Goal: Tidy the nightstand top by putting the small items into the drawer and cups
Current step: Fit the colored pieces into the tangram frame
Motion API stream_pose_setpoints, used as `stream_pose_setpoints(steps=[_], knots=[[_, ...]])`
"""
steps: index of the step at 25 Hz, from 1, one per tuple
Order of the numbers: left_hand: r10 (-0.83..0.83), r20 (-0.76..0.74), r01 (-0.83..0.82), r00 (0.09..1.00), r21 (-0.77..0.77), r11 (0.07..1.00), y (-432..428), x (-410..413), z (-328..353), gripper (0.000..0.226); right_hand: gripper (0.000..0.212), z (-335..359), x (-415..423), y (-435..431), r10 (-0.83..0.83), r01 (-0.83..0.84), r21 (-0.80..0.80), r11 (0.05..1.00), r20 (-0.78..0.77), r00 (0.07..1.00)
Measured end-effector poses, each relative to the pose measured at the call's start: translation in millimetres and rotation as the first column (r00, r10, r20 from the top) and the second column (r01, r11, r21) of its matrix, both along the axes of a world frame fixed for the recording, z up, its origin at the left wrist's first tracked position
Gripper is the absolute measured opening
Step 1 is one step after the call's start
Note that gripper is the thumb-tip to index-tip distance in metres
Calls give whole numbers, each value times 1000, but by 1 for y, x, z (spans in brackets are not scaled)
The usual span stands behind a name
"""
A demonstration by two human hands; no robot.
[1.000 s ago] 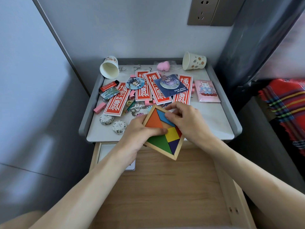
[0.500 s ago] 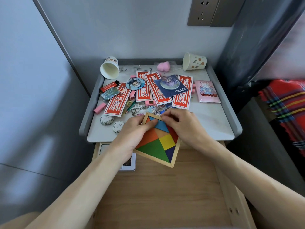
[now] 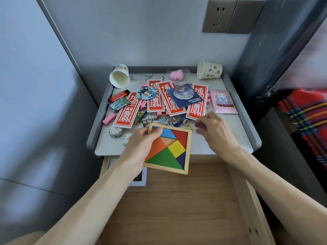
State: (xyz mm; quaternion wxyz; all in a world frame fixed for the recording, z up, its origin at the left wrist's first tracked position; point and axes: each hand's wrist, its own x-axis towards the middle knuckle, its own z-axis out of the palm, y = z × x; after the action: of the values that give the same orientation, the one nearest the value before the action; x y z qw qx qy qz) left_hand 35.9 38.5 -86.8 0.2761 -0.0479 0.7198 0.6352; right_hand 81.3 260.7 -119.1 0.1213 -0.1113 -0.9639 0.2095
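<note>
Operator: Puzzle is in my left hand, gripped at its left corner, thumb on the blue piece. It hangs half over the front edge of the bench, half over the open drawer. My right hand hovers just beside it, fingers loosely curled, holding nothing I can see.

Spotter: How will it handle?

Operator: Stiff wooden frame, light I judge, but the coloured pieces look loose, and one slot shows bare wood. I keep it flat and take it by the frame, or they slide out.

Spotter: Room?

Operator: Plenty in the drawer; only a white-edged panel lies at its back left, partly under my wrist. I mind the raised grey rim at the bench's sides and the keyrings just behind the puzzle.
</note>
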Motion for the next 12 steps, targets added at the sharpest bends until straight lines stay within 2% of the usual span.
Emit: stream_pose_setpoints(steps=[6,12], knots=[[23,19,-24,1000,20,1000,0,2,2,17,9,2,2,13,-30,38,-54,998,139,990],[40,52,-43,998,46,998,3,4,4,15,17,6,4,18,-140,119,98,988,238,961]])
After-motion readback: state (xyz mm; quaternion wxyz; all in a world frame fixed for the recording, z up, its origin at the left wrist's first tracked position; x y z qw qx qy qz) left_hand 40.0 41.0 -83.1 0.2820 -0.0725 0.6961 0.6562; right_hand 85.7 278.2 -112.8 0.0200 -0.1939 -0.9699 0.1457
